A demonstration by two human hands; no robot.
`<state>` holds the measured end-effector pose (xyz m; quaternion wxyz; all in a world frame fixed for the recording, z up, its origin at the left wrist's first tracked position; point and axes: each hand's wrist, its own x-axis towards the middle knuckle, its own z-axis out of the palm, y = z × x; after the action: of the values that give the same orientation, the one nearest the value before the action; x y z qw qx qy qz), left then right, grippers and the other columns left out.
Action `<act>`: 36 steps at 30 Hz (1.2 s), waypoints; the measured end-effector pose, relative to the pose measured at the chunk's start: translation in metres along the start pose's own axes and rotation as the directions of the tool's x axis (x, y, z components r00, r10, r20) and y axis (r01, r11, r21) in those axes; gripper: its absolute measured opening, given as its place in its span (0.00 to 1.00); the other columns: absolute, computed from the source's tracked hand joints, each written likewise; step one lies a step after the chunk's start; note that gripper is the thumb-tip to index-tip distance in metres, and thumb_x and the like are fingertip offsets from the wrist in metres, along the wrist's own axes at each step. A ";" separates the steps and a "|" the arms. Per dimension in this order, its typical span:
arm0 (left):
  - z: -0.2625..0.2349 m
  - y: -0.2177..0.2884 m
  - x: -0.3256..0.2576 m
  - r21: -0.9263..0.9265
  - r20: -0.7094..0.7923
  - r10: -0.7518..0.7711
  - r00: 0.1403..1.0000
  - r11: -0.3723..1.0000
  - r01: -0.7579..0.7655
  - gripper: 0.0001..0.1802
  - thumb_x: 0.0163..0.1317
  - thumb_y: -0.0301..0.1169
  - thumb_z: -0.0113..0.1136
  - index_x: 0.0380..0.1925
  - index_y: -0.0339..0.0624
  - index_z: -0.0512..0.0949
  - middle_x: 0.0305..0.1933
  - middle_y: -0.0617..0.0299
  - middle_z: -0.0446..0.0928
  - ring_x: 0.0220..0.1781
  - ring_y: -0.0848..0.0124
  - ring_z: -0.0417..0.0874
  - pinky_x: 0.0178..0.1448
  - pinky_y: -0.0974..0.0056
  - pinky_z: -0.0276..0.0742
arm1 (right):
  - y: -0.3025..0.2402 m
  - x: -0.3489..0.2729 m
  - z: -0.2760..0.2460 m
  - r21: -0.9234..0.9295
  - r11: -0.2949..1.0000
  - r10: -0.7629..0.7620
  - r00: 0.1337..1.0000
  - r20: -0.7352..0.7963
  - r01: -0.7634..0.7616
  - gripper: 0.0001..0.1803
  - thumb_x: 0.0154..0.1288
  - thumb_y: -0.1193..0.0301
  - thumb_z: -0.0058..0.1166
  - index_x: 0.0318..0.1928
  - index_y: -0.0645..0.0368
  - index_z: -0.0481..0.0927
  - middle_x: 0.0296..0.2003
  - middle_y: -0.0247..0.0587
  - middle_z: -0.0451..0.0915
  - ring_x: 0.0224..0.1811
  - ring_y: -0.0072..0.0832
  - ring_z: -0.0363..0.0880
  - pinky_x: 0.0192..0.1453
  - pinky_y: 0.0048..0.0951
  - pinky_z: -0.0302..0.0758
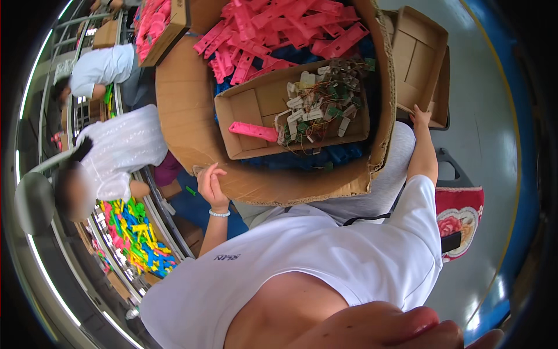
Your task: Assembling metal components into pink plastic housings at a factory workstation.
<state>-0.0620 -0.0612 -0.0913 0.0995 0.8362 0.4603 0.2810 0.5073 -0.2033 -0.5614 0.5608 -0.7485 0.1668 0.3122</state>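
At the near left rim of a large open carton, my left hand is raised with its fingers loosely bent and apart, holding nothing. My right hand reaches out to the right, its fingers closed on the near edge of an empty-looking cardboard tray. Inside the carton lies a shallow cardboard box. It holds a heap of small circuit boards with wires and white plastic pieces, plus one pink plastic part. Many more pink plastic parts are piled at the carton's far side.
Blue material lies under the box in the carton. A chair with a red floral cover stands at my right. To the left, two co-workers sit along a line beside a bin of colourful plastic parts. Another box of pink parts is at far left.
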 end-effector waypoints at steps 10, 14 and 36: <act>-0.007 -0.014 -0.017 -0.018 -0.012 -0.038 0.999 0.999 0.037 0.18 0.68 0.31 0.43 0.44 0.31 0.79 0.26 0.55 0.80 0.33 0.63 0.77 0.46 0.58 0.71 | -0.124 -0.129 -0.049 -0.044 0.984 -0.176 0.983 -0.054 0.173 0.13 0.60 0.76 0.50 0.38 0.75 0.82 0.32 0.50 0.84 0.27 0.33 0.86 0.34 0.29 0.81; 0.006 -0.014 -0.009 -0.094 -0.006 0.027 1.000 0.995 -0.028 0.17 0.67 0.31 0.44 0.43 0.31 0.79 0.26 0.56 0.80 0.32 0.62 0.77 0.45 0.58 0.70 | -0.130 -0.243 -0.159 0.088 0.956 -0.269 0.954 -0.131 0.281 0.13 0.61 0.78 0.51 0.40 0.80 0.81 0.35 0.51 0.84 0.30 0.34 0.86 0.34 0.26 0.83; -0.026 -0.009 0.016 -0.208 0.177 0.159 0.971 0.971 -0.121 0.10 0.62 0.27 0.57 0.42 0.40 0.81 0.33 0.58 0.82 0.34 0.60 0.82 0.39 0.58 0.76 | 0.077 -0.460 -0.318 -0.361 0.933 -0.189 0.828 -0.528 -0.017 0.14 0.62 0.77 0.53 0.42 0.81 0.77 0.43 0.61 0.77 0.34 0.45 0.82 0.27 0.37 0.90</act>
<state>-0.0765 -0.0451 -0.0673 0.2052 0.8761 0.3582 0.2491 0.2056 -0.5736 -0.2612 0.3596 -0.9009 0.2293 0.0807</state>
